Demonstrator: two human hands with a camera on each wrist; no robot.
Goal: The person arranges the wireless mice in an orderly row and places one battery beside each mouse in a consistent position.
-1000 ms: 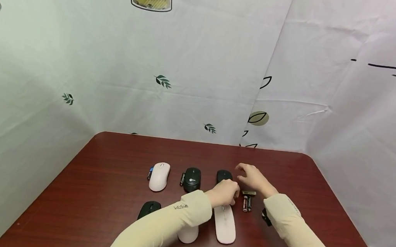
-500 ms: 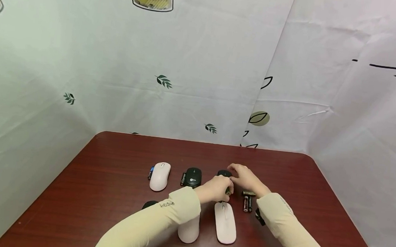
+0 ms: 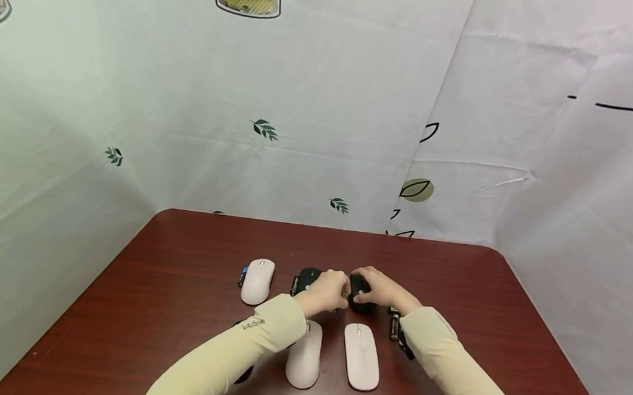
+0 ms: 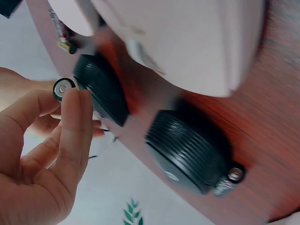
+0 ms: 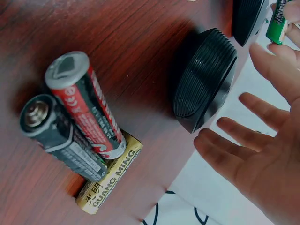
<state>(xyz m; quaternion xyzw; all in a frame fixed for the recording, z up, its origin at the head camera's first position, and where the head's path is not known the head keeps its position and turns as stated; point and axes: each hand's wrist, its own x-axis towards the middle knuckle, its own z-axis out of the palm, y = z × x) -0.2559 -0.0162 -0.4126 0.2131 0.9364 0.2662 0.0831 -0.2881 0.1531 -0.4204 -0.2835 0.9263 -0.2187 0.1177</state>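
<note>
My left hand [image 3: 327,290] pinches a battery [image 4: 63,88] between thumb and fingertips, its flat end showing in the left wrist view. The battery's green wrapper shows in the right wrist view. Just below and left of that hand is a ribbed black mouse [image 4: 187,150] with a battery [image 4: 226,180] beside it. My right hand [image 3: 380,289] is at another black mouse [image 5: 206,75], its fingers spread and loosely bent around it. Whether they touch it I cannot tell. A red-and-black battery [image 5: 89,103], a dark battery [image 5: 63,136] and a gold one [image 5: 110,173] lie together behind the right hand.
Two white mice, a left one [image 3: 304,358] and a right one [image 3: 361,357], lie nearer the front. A third white mouse [image 3: 257,281] lies back left, a battery [image 3: 242,276] beside it. Sleeves partly cover dark objects [image 3: 406,347]. A patterned white cloth [image 3: 302,97] hangs behind the table.
My left hand has moved left and slightly back from the right white mouse, carrying the battery. My right hand has moved left, onto the right black mouse.
</note>
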